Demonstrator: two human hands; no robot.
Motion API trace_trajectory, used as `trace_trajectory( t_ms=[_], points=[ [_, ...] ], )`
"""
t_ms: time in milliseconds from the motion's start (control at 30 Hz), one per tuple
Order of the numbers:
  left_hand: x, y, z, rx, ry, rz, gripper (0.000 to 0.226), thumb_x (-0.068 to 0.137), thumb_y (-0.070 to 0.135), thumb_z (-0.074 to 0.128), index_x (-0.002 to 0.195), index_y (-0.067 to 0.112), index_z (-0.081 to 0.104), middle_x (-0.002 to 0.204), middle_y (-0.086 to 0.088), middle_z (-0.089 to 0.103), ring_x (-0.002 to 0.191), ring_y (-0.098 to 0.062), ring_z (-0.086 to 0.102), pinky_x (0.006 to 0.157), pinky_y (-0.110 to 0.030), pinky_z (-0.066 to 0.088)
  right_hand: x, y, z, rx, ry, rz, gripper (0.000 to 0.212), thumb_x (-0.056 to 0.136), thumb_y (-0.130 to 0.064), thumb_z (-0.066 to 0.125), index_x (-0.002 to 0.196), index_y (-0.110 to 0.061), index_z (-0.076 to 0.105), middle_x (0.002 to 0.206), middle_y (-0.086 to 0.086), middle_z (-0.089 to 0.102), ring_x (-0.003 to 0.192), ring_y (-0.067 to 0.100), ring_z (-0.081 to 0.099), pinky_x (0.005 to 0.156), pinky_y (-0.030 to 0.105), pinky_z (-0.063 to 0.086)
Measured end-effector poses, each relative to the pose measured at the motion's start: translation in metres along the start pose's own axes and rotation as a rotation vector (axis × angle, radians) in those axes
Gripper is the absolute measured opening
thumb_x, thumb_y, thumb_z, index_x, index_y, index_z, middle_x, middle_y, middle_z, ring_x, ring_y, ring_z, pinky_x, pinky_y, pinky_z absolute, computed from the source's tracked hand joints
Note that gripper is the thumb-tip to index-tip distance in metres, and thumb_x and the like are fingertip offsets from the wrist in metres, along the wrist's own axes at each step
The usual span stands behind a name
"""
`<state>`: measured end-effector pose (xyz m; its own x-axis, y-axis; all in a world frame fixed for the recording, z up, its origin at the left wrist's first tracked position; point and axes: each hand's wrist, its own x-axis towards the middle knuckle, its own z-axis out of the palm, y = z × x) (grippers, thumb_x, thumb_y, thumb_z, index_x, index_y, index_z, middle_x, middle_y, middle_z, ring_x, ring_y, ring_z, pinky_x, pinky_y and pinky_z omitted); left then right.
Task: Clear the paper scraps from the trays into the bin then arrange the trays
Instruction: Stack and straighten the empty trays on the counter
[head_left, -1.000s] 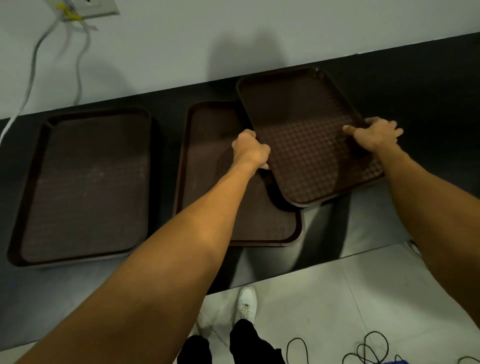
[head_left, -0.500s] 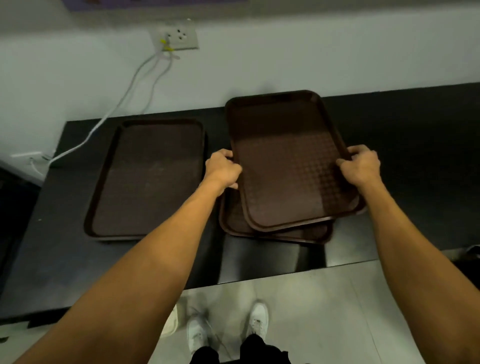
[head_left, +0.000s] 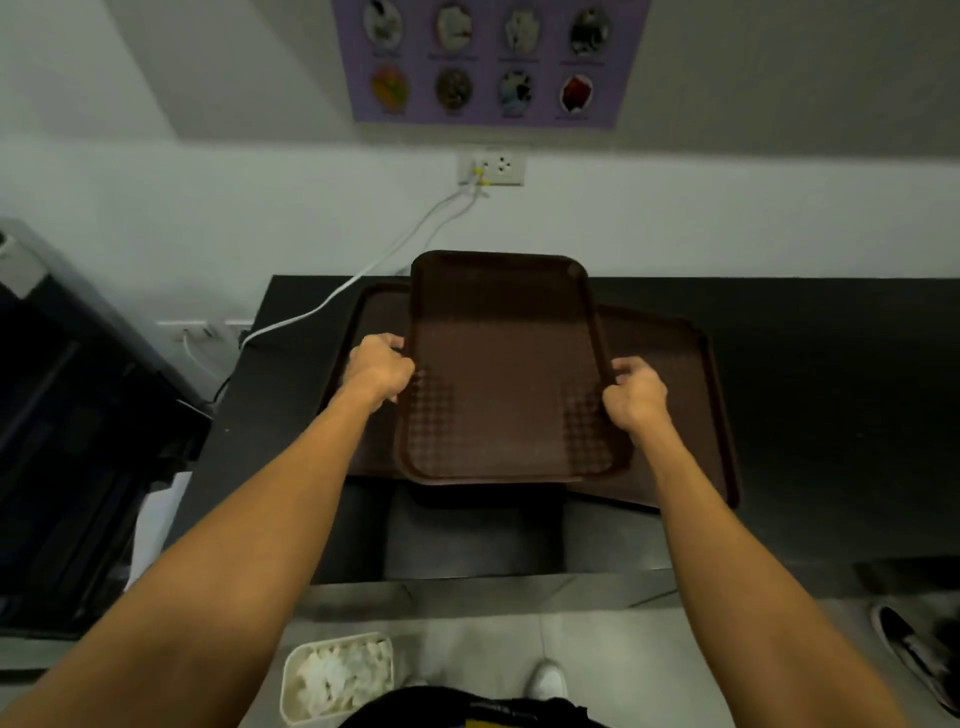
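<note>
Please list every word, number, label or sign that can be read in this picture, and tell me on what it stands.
No text here can be read.
Purple poster on the wall: a small caption under each of its eight pictures, all too blurred to read.
Wall socket: no marking legible.
Held tray, white bin: no lettering visible.

Looking like a canteen or food-court tray station: brown trays (head_left: 498, 364) sitting on a dark counter (head_left: 831, 415) at 12 o'clock, food poster (head_left: 488, 60) hanging above, bin (head_left: 337, 675) of scraps at 6.
</note>
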<state>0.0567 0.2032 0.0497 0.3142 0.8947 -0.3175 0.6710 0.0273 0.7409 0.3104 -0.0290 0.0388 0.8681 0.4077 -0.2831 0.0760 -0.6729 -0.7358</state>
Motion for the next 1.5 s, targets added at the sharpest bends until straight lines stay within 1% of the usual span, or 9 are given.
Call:
trace_trajectory(
  t_ms=[167,300,467,600,833,1033,1167,1333,1500],
  points=[
    [0.018,-0.034,-0.034,0.099,0.061,-0.014,0.039,0.083,0.019,0.063,0.121,0.025,0.069,0.106,-0.001,0.071,0.078,-0.025,0.072,0.076,-0.042,0.064,-0.018,-0.018,0.046,0.03,-0.03,-0.004,0.039,0.087,-0.005,0.064,0.124,-0.018,0.063,0.13,0.009,0.057,0.116,0.027,0.059,0.105,0.038,0.05],
    [0.026,-0.052,-0.046,0.151,0.067,-0.023,0.04,0.088,0.017,0.064,0.127,0.021,0.066,0.123,-0.008,0.067,0.107,-0.031,0.065,0.096,-0.043,0.056,-0.028,-0.026,0.08,0.029,-0.057,-0.016,0.043,0.087,-0.004,0.062,0.128,-0.018,0.061,0.133,0.011,0.056,0.122,0.03,0.057,0.108,0.044,0.05],
    [0.05,-0.073,-0.056,0.166,0.018,-0.011,0.053,0.087,0.012,0.063,0.14,0.016,0.059,0.133,-0.012,0.065,0.123,-0.032,0.06,0.106,-0.04,0.05,-0.038,-0.029,0.117,-0.008,-0.082,0.0,0.048,0.09,-0.004,0.063,0.137,-0.014,0.055,0.139,0.014,0.053,0.125,0.032,0.056,0.108,0.043,0.05],
    [0.064,-0.086,-0.059,0.218,0.022,0.021,0.046,0.089,0.008,0.061,0.135,0.011,0.062,0.129,-0.015,0.066,0.123,-0.034,0.06,0.106,-0.041,0.05,-0.043,-0.032,0.136,-0.098,-0.124,-0.029,0.051,0.093,-0.003,0.061,0.142,-0.009,0.051,0.142,0.015,0.048,0.126,0.032,0.054,0.109,0.036,0.047],
    [0.075,-0.1,-0.057,0.36,0.037,0.114,0.057,0.086,0.005,0.066,0.142,0.011,0.056,0.135,-0.016,0.062,0.123,-0.036,0.058,0.104,-0.045,0.051,-0.041,-0.031,0.146,-0.202,-0.18,-0.078,0.055,0.097,-0.001,0.058,0.15,-0.006,0.047,0.148,0.016,0.043,0.131,0.031,0.05,0.111,0.031,0.041],
    [0.069,-0.108,-0.052,0.466,0.111,0.161,0.055,0.089,0.006,0.064,0.143,0.005,0.053,0.136,-0.019,0.049,0.12,-0.04,0.055,0.102,-0.049,0.049,-0.048,-0.025,0.144,-0.324,-0.146,-0.223,0.053,0.096,0.0,0.059,0.148,-0.005,0.048,0.143,0.018,0.042,0.123,0.034,0.054,0.107,0.036,0.046],
    [0.076,-0.109,-0.053,0.454,0.111,0.143,0.046,0.09,0.006,0.068,0.135,0.006,0.062,0.131,-0.019,0.056,0.113,-0.038,0.061,0.099,-0.048,0.053,-0.043,-0.031,0.147,-0.374,-0.133,-0.228,0.047,0.098,0.001,0.057,0.145,-0.004,0.052,0.146,0.018,0.04,0.122,0.035,0.055,0.105,0.036,0.048],
    [0.084,-0.099,-0.055,0.466,0.069,0.111,0.045,0.089,0.008,0.069,0.133,0.012,0.065,0.128,-0.016,0.064,0.114,-0.036,0.063,0.098,-0.047,0.055,-0.032,-0.036,0.144,-0.515,-0.176,-0.235,0.058,0.1,-0.013,0.061,0.154,-0.011,0.042,0.149,0.02,0.039,0.134,0.037,0.044,0.113,0.041,0.043],
    [0.077,-0.091,-0.044,0.654,0.146,0.143,0.047,0.094,0.026,0.066,0.138,0.015,0.058,0.136,-0.016,0.055,0.126,-0.037,0.051,0.103,-0.05,0.044,-0.023,-0.028,0.141,-0.403,-0.233,-0.22,0.057,0.1,-0.019,0.063,0.153,-0.017,0.043,0.145,0.018,0.043,0.128,0.035,0.051,0.11,0.042,0.047]
  ],
)
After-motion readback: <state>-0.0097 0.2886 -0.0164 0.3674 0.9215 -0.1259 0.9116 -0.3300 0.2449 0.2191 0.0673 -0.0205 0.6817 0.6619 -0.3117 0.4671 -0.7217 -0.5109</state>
